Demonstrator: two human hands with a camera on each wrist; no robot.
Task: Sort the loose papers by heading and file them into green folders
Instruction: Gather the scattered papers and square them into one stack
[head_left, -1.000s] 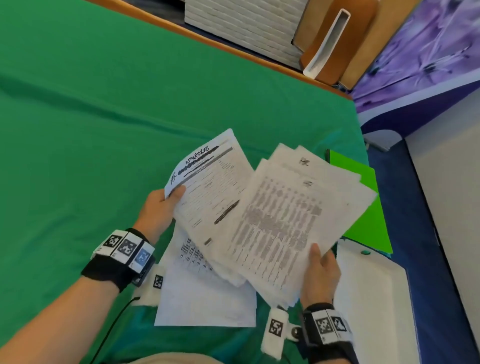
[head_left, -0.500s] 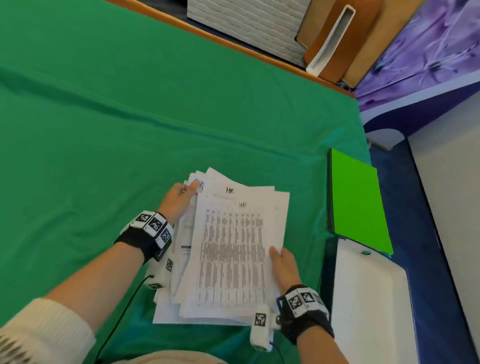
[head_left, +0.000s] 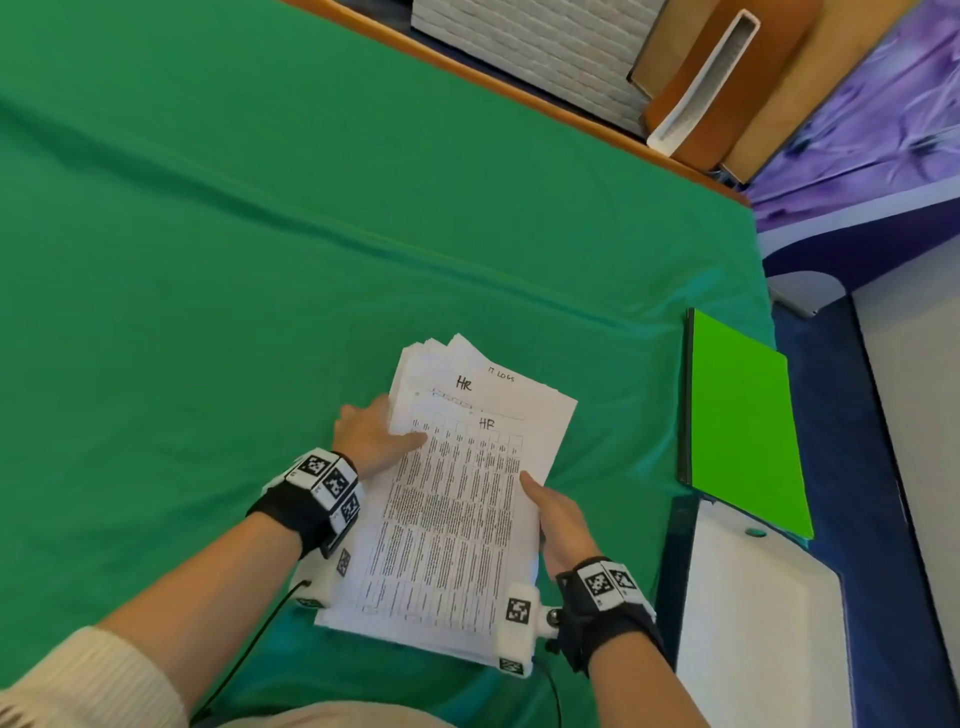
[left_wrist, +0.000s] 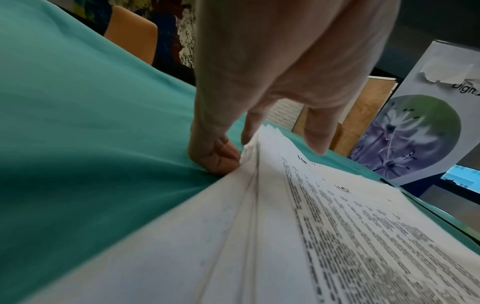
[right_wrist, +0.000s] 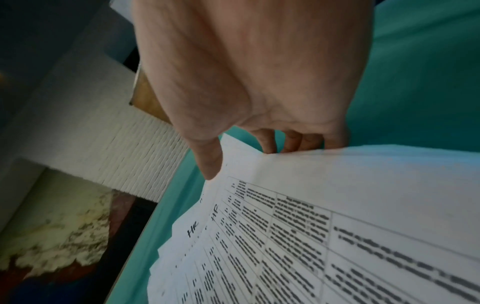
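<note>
You have the stack of papers (head_left: 457, 499) lying on the green-covered desk (head_left: 260, 260) in front of you, one of your hands at each long edge. Your left hand (head_left: 371, 434) grips the left edge, thumb on top and fingers tucked against the side; your right hand (head_left: 558, 512) pinches the right edge, thumb above and fingers beneath. This looks like squaring the pile before sorting proper. The two top sheets read "HR"; a lower one peeking out reads "IT LOGS", so the headings are mixed. Next you would need to peel off sheets heading by heading. The green folder (head_left: 743, 426) lies closed, well apart to your right. How many folders are stacked there, and the headings deeper in the pile, cannot be made out.
</note>
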